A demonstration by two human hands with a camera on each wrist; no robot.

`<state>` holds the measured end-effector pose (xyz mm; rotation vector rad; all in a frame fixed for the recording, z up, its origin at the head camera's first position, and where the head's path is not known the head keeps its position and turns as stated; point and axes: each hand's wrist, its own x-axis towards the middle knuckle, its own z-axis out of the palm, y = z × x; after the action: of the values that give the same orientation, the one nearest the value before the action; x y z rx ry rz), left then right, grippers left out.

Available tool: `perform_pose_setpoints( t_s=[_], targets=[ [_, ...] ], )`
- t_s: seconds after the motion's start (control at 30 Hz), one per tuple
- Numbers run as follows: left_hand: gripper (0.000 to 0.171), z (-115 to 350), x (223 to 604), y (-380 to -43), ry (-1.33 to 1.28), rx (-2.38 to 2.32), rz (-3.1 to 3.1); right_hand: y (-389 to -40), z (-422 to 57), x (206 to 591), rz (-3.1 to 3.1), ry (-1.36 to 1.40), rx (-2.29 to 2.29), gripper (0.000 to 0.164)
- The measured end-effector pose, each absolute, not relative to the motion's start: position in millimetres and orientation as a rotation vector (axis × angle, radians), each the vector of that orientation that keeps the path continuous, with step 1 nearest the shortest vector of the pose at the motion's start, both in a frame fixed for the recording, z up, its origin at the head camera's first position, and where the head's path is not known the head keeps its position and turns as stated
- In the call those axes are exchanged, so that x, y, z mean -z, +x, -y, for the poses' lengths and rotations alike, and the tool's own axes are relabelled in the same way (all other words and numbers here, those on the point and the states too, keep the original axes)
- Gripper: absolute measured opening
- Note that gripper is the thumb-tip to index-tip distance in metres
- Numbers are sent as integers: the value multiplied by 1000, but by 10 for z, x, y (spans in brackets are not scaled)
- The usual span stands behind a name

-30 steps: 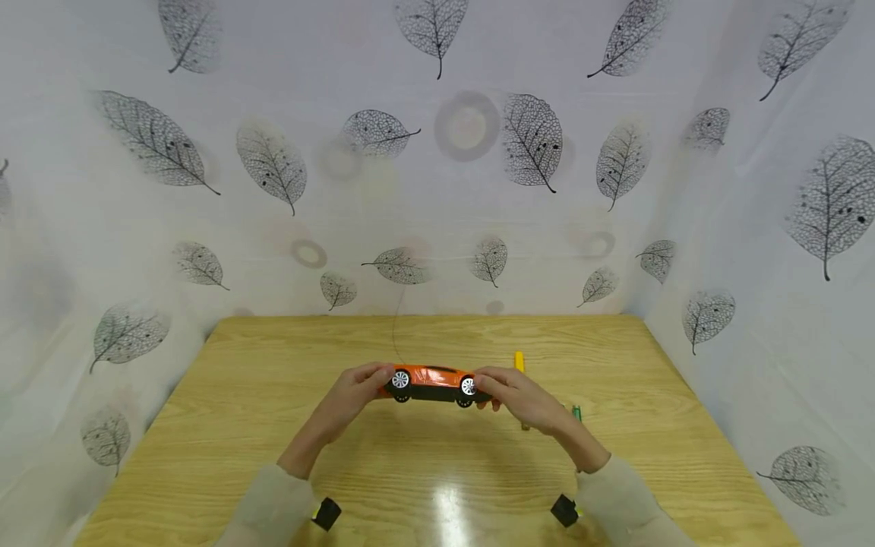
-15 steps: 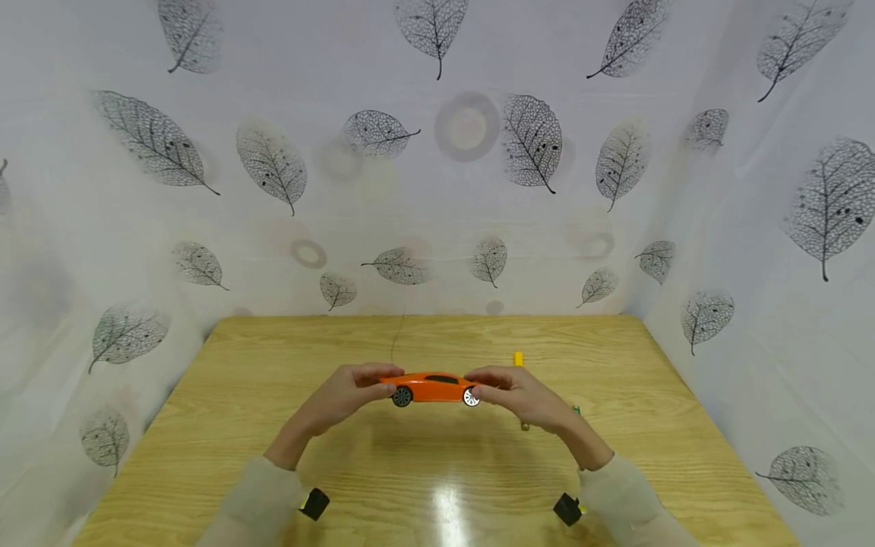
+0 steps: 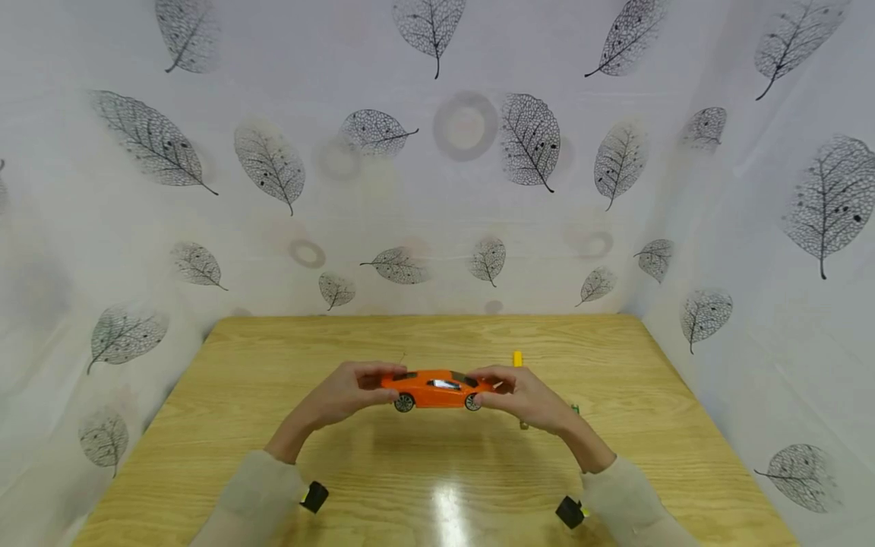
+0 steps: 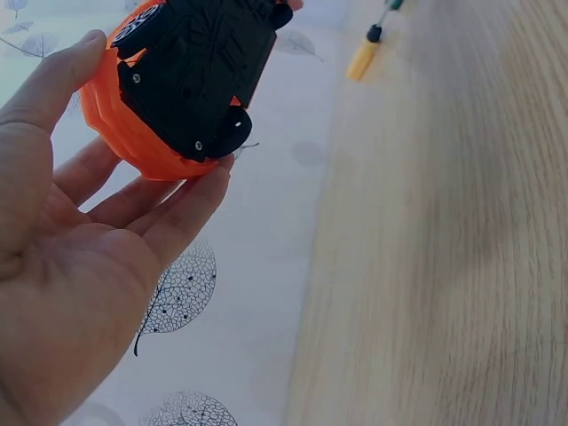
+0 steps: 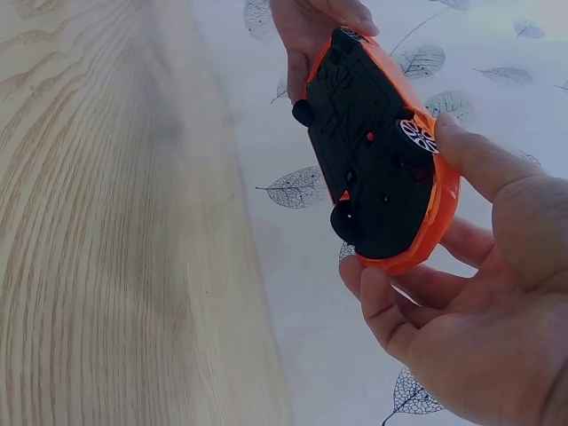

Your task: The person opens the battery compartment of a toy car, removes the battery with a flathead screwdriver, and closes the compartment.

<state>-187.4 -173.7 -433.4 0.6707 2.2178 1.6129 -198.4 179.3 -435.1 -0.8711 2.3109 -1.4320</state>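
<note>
An orange toy car (image 3: 437, 389) is held above the table between both hands, its side and dark windows facing the head camera. My left hand (image 3: 349, 391) grips one end, thumb near a wheel. At the opposite end my right hand (image 3: 522, 395) pinches the car, thumb beside the other near wheel and fingers on the far side. Both wrist views show the black underside (image 5: 373, 169) with its wheels and small screws. Car and table are apart.
On the wooden table (image 3: 260, 365), a yellow-handled tool, probably a screwdriver (image 3: 517, 358), lies behind my right hand, partly hidden. A small green item (image 3: 575, 409) lies by the right wrist. Leaf-printed sheeting (image 3: 437, 190) walls off the back and sides.
The car has rolled between my hands: its underside edge showed to the head camera a second ago, and now its side and upper windows do. Both hands have kept their hold.
</note>
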Motion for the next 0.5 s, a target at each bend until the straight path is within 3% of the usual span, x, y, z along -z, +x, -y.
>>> perform_pose_setpoints(
  t_s=[0.5],
  targets=[
    [66, 1751, 4357, -1876, 818, -1518, -2286, -1992, -1791, 4394, -2383, -952, 1413, 47]
  ],
)
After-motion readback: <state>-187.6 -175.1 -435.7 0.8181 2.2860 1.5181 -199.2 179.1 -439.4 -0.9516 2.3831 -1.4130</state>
